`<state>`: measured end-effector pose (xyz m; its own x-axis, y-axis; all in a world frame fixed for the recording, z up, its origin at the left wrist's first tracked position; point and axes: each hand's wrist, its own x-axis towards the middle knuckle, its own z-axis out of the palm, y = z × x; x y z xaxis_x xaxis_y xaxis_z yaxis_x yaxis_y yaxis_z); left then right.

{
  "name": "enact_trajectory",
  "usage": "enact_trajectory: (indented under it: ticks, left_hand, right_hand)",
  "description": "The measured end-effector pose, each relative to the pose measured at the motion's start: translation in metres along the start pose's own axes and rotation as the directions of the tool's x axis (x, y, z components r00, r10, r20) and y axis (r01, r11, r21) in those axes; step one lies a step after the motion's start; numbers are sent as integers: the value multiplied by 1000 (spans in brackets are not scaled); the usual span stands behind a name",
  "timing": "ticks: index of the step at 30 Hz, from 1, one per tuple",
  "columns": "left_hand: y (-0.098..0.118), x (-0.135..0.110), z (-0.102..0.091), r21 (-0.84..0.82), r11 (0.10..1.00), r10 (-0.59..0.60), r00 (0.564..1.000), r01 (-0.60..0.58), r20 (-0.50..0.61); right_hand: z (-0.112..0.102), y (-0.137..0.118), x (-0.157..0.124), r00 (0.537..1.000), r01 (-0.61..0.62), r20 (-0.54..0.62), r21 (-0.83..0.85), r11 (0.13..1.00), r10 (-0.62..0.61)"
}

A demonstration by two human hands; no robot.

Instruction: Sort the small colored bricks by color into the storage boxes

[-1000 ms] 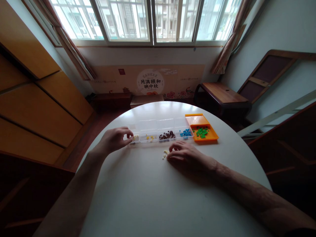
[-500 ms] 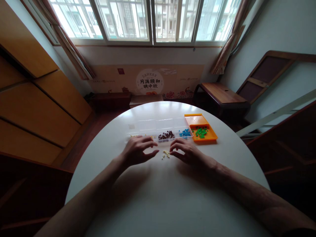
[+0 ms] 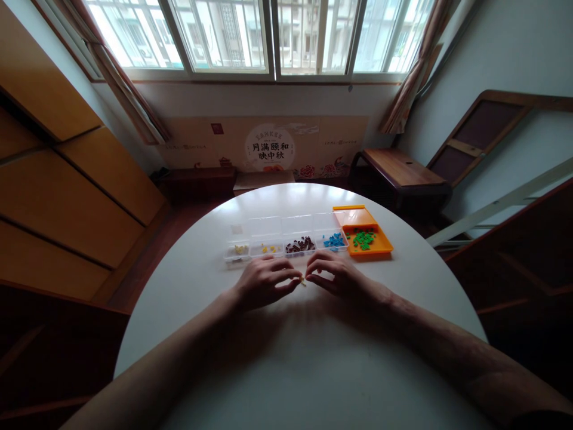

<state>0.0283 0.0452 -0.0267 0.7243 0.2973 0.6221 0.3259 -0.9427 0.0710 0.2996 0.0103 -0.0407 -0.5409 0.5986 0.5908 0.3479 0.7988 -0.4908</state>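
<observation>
On the round white table point(image 3: 295, 358) my left hand point(image 3: 264, 279) and my right hand point(image 3: 338, 275) meet at a few small pale yellow pieces point(image 3: 303, 279). The left fingertips pinch down over the pieces, most of which they hide. The right hand's fingers are curled, their tips just right of the pieces; what they hold, if anything, is hidden. Behind the hands lies a clear compartment box point(image 3: 273, 230) with pale yellow, yellow, brown and blue pieces in separate cells.
An orange tray point(image 3: 378, 246) with green pieces point(image 3: 362, 240) sits at the box's right end, its orange lid behind it. Beyond the table are a wooden bench, a folded wooden frame at right and cabinets at left under the window.
My left hand left the box's leftmost cell and came right to the loose yellow pieces, covering most of them. My right hand stayed by the pieces, curling its fingers.
</observation>
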Motion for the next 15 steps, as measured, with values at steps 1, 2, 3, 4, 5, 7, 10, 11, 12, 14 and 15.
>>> enact_trajectory:
  ticks: [1,2,3,4,5,7,10,11,12,14,15]
  left_hand:
    - [-3,0,-4,8,1000,-8,1000,8,3]
    - [-7,0,-9,19,1000,-20,1000,20,6]
    - [-13,0,-15,32,999,-35,999,35,9]
    - [-19,-1,-21,53,996,-65,998,65,7]
    - [-25,-2,-28,75,992,-99,995,97,20]
    - [-39,-6,-41,126,978,-174,984,169,30]
    - [-58,-13,-60,191,915,-366,930,354,31]
    - [-62,-15,-65,189,889,-429,903,417,27]
    - [-66,-16,-70,175,864,-483,875,472,25]
    - [-72,-20,-78,152,826,-553,833,543,29]
    - [-74,-21,-81,153,813,-573,819,563,36]
  right_hand:
    - [-1,-1,0,1000,-6,5,-6,1000,6]
    - [-1,-1,-1,1000,-10,13,-15,1000,10]
    - [-1,-1,-1,1000,-13,25,-29,999,13]
    - [-1,-1,-2,999,-15,40,-47,999,17]
    - [-1,-1,-3,998,-18,58,-66,998,21]
    - [-1,-1,-4,995,-16,96,-99,995,25]
    - [-1,-2,-4,991,-11,131,-128,992,28]
    - [-1,-2,-4,991,-10,132,-133,991,28]
    - [-1,-2,-3,991,-10,129,-135,991,28]
    - [-1,-2,-3,992,-11,125,-133,991,28]
    - [-1,-2,-3,992,-11,123,-131,991,28]
